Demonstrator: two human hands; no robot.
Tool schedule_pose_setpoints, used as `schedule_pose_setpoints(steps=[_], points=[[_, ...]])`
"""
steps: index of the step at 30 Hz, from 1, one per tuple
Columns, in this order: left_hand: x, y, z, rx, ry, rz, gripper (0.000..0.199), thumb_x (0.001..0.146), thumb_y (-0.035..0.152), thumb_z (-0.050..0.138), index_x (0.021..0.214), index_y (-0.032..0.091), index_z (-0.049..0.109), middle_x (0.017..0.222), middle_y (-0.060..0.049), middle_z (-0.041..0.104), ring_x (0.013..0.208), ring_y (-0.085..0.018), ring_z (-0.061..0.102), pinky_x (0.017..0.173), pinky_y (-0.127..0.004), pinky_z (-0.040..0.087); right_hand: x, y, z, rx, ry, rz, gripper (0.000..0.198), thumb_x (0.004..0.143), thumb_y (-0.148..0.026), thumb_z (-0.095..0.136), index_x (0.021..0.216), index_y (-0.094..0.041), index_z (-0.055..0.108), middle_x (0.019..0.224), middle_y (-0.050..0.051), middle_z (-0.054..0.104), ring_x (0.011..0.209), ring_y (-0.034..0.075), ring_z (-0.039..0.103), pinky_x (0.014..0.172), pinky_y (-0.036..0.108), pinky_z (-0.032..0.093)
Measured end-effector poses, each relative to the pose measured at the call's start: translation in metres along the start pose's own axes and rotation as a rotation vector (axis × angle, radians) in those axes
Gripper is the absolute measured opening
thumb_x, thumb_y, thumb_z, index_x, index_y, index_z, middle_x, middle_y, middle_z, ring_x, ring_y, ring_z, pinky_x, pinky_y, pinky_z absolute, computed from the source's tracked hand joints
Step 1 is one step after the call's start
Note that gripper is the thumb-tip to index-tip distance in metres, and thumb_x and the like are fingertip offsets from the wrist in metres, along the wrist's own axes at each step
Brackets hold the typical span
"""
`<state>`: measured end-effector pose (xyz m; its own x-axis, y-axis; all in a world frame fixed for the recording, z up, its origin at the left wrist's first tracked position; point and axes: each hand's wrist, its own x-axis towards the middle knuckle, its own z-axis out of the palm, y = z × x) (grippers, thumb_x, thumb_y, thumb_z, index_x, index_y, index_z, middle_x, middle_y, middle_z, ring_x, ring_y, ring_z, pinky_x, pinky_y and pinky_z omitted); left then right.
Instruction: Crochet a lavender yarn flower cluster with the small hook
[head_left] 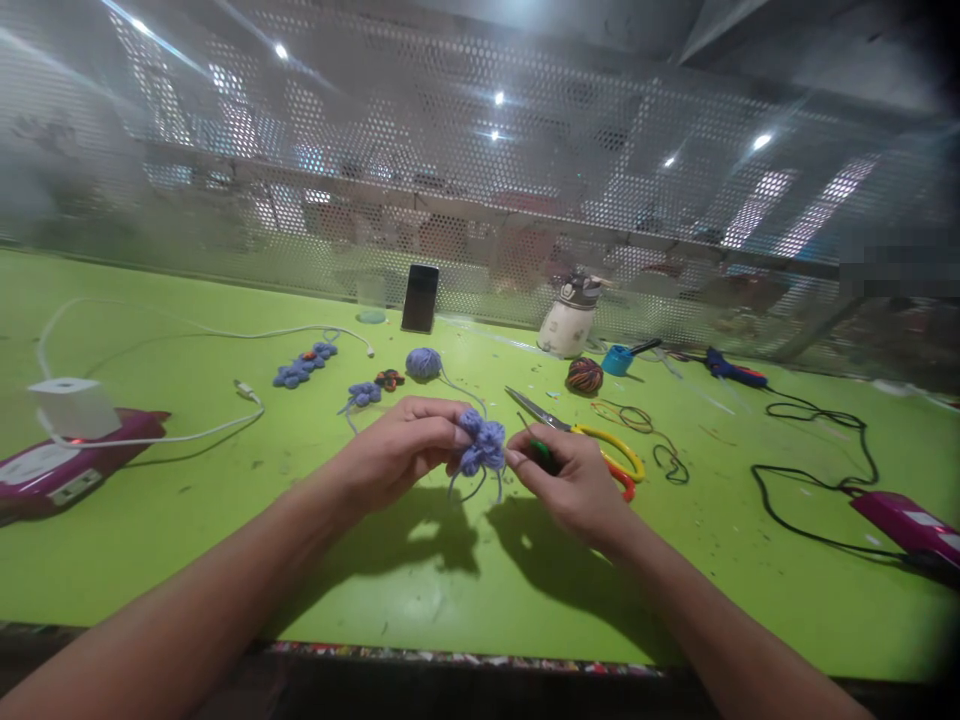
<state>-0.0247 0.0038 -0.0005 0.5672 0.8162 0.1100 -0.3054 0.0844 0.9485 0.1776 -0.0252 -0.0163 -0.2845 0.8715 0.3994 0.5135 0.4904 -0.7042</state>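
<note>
My left hand pinches a blue-purple crocheted flower between thumb and fingers, with loose yarn tails hanging below it. Just to its right, my right hand is closed around a thin crochet hook with a green grip, its dark shaft pointing up and left. The right thumb and fingertip are pressed together close to the flower's edge; whether they pinch yarn is too small to tell. A strand runs from the flower towards a blue-purple yarn ball. Scissors with yellow and red handles lie behind my right hand.
Finished crochet pieces lie at left, near a white cable and a purple power strip. A phone, a bottle, a multicolour yarn ball, blue tape and a glue gun stand or lie farther back.
</note>
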Motion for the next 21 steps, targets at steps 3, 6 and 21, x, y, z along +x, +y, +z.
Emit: schedule_pose_setpoints(steps=[3, 6, 21], points=[[0.003, -0.004, -0.001, -0.046, 0.038, -0.026, 0.011, 0.067, 0.018, 0.070, 0.072, 0.009, 0.071, 0.070, -0.004, 0.061, 0.063, -0.010, 0.049, 0.061, -0.024, 0.037, 0.001, 0.001, 0.002, 0.022, 0.000, 0.038, 0.017, 0.083, -0.025, 0.057, 0.068, -0.017, 0.057, 0.057, -0.002, 0.049, 0.053, 0.011, 0.042, 0.052, 0.024, 0.033], [0.005, -0.005, -0.001, -0.080, 0.072, -0.048, 0.011, 0.068, 0.016, 0.073, 0.076, 0.009, 0.070, 0.073, -0.004, 0.062, 0.063, -0.009, 0.050, 0.061, -0.024, 0.037, 0.003, 0.004, 0.004, 0.070, -0.019, 0.120, 0.018, 0.081, -0.027, 0.058, 0.067, -0.016, 0.057, 0.056, -0.003, 0.047, 0.053, 0.011, 0.040, 0.051, 0.024, 0.032], [0.006, -0.013, 0.003, -0.130, -0.041, -0.273, 0.011, 0.071, 0.010, 0.069, 0.082, 0.007, 0.072, 0.078, -0.006, 0.063, 0.065, -0.008, 0.052, 0.060, -0.020, 0.040, 0.011, 0.015, 0.014, 0.259, -0.024, 0.304, 0.021, 0.070, -0.031, 0.072, 0.063, -0.015, 0.059, 0.057, -0.004, 0.047, 0.054, 0.009, 0.039, 0.052, 0.024, 0.031]])
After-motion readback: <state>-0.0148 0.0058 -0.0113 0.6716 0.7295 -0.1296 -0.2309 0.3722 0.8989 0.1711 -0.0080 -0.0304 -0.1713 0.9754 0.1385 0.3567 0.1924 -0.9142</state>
